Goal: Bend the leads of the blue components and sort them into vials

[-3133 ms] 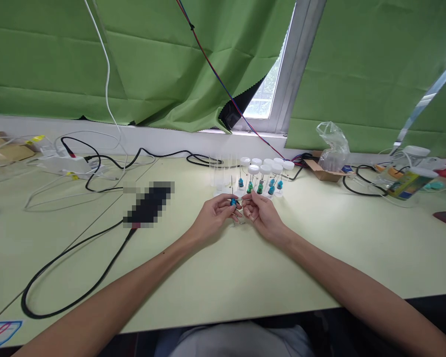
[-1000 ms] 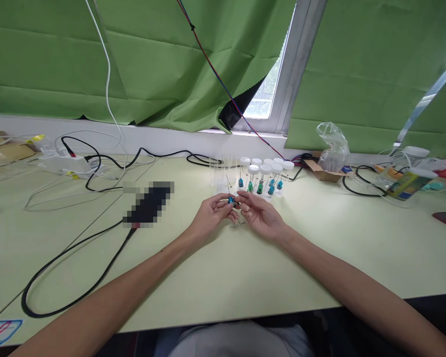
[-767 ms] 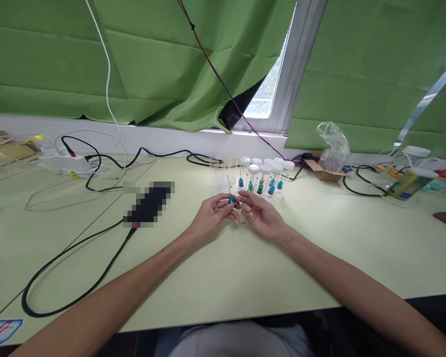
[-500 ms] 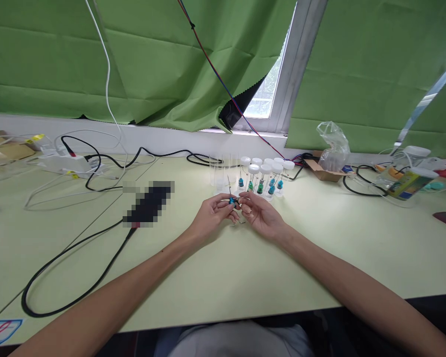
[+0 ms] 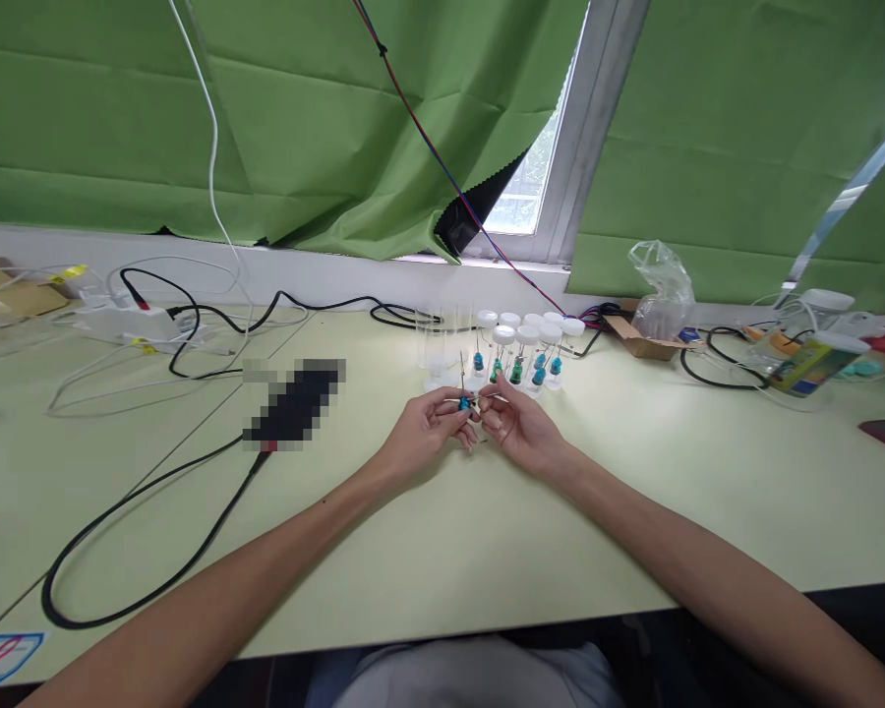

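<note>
My left hand [image 5: 422,431] pinches a small blue piece with a thin metal pin [image 5: 464,403] between thumb and fingertips, and the pin points upward. Right beside it, my right hand [image 5: 525,430] has its thumb and fingertips closed at the same piece. Something thin shows at those right fingertips, too small to name. Just beyond the hands stand several clear tubes with white caps [image 5: 526,335], holding blue and green pieces with thin pins. To their left are clear tubes without white caps [image 5: 432,339]. A thin bit of metal shows below the fingers.
A blurred-out dark device [image 5: 299,401] lies on the pale green table [image 5: 428,551] at left, with a black cable [image 5: 63,570] looping from it. A white power strip [image 5: 129,320] is at the back left. At right are a small cardboard box [image 5: 645,341] and a labelled tub [image 5: 811,364].
The blue piece has shifted slightly to the right and its pin stands more upright. Both hands stay close together, with only small finger movements.
</note>
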